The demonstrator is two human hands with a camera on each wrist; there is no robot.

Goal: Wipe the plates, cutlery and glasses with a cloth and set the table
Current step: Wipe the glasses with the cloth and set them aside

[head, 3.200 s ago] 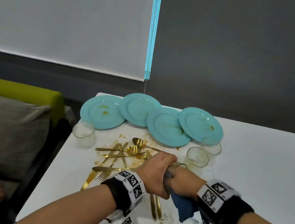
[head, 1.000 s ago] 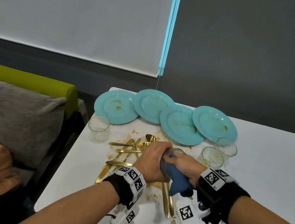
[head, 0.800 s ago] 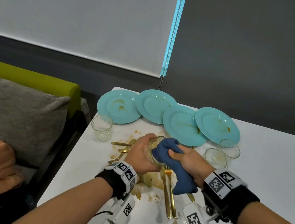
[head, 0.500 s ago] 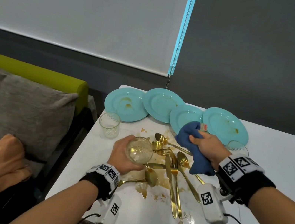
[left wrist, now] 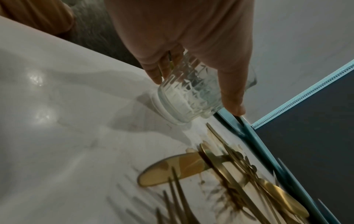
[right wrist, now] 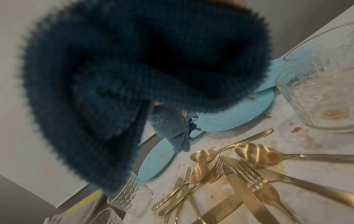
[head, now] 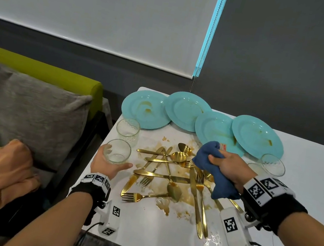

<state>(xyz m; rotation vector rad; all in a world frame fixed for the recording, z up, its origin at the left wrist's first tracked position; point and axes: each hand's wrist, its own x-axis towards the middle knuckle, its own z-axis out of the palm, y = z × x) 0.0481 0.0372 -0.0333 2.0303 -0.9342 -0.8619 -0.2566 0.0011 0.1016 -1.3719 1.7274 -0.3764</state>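
My left hand (head: pixel 107 165) grips a clear patterned glass (head: pixel 116 154) at the table's left edge, just in front of a second glass (head: pixel 128 128). In the left wrist view the held glass (left wrist: pixel 191 94) is tilted, its base close to the white tabletop (left wrist: pixel 57 121). My right hand (head: pixel 229 166) holds a bunched blue cloth (head: pixel 212 163) above the gold cutlery (head: pixel 171 176). That cloth (right wrist: pixel 114 75) fills most of the right wrist view. Several turquoise plates (head: pixel 146 109) with food smears overlap along the far edge.
Two more glasses (head: pixel 273 164) stand at the right behind my right hand; one of these glasses (right wrist: pixel 321 91) shows crumbs inside. Brown sauce stains (head: pixel 164 206) lie around the cutlery. A grey cushion (head: pixel 37 108) and green sofa back sit left of the table.
The cloth came out of the glass. My left hand carried the glass left to the table edge beside another glass, while my right hand drew the cloth back to the right.
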